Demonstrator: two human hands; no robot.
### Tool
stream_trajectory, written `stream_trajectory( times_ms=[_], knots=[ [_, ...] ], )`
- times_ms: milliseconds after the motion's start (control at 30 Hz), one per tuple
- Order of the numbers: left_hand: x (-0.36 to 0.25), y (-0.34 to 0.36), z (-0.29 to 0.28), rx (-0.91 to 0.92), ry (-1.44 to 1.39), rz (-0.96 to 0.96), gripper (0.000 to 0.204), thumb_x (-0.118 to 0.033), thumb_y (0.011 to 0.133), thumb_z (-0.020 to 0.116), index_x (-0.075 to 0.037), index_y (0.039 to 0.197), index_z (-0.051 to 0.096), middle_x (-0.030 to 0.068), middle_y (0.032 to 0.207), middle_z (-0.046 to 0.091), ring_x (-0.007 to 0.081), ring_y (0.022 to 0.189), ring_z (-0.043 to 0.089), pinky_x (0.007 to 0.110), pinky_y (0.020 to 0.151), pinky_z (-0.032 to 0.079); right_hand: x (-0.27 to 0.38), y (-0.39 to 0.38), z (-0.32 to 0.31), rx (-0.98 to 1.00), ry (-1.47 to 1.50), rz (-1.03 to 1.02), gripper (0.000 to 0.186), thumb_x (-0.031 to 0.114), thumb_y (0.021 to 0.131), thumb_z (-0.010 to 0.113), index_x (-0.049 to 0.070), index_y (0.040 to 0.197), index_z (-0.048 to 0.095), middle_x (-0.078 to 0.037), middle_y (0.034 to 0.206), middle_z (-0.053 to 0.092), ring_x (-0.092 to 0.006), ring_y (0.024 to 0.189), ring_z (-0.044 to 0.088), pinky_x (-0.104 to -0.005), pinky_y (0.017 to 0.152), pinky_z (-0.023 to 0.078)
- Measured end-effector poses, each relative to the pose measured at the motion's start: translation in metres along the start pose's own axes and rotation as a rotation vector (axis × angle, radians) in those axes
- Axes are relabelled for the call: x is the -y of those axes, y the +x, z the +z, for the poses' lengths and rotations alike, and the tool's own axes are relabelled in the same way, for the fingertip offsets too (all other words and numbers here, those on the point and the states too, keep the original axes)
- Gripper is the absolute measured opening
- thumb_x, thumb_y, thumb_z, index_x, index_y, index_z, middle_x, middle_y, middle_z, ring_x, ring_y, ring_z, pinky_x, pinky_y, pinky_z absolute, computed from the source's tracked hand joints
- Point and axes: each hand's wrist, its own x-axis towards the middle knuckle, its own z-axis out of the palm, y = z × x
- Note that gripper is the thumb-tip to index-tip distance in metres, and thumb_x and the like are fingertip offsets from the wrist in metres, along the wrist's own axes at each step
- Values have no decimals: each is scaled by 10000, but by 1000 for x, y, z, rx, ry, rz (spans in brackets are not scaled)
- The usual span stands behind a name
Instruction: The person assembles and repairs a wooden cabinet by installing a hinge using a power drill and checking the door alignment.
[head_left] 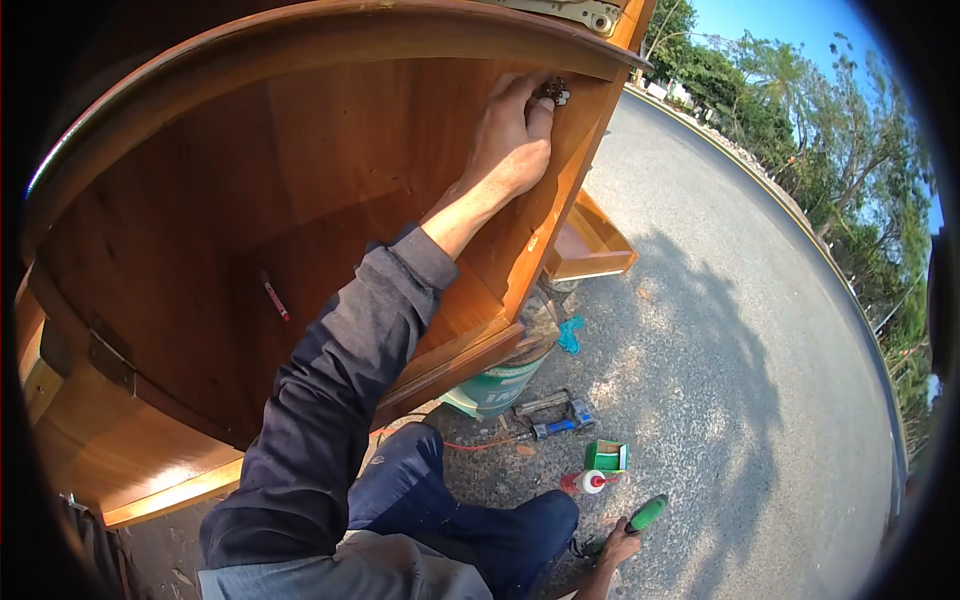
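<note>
My left hand (510,140) reaches into a brown wooden cabinet (330,110), and its fingers pinch a small metal hinge (553,92) near the upper end of the side panel (548,190). The hinge's far part looks pale; the fingers cover some of it. Down at the lower right, my right hand (619,546) is closed around a green-and-black tool (648,513). Its rounded green end sticks out past the hand, and its exact kind does not show. Inside the cabinet lies a red-and-white marker (275,298).
Beside the cabinet are a wooden drawer (597,262), a green bucket (492,390) and a turquoise cloth or glove (570,334). A blue-and-grey power tool (562,425), a green box (607,456) and a white bottle with red tip (592,482) rest on the pavement.
</note>
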Motion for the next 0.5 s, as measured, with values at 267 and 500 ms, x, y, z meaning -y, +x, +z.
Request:
stream_trajectory(
  times_ms=[267, 500],
  knots=[
    [-36, -22, -52, 241, -445, -365, 554, -294, 990, 604, 26, 1426, 487, 200, 1238, 642, 262, 1110, 638, 352, 938, 502, 298, -68, -80, -3, 307, -658, 604, 265, 907, 657, 29, 1417, 435, -194, 990, 716, -330, 850, 724, -421, 711, 560],
    [-78, -152, -156, 574, -804, -226, 1451, -486, 456, 990, 20, 1574, 216, 210, 1499, 434, 343, 1376, 457, 421, 1143, 355, 504, -160, -77, 31, 432, -1104, 959, 136, 795, 755, -77, 1540, 191, -303, 1261, 570, -407, 921, 698, -439, 707, 582]
  ],
)
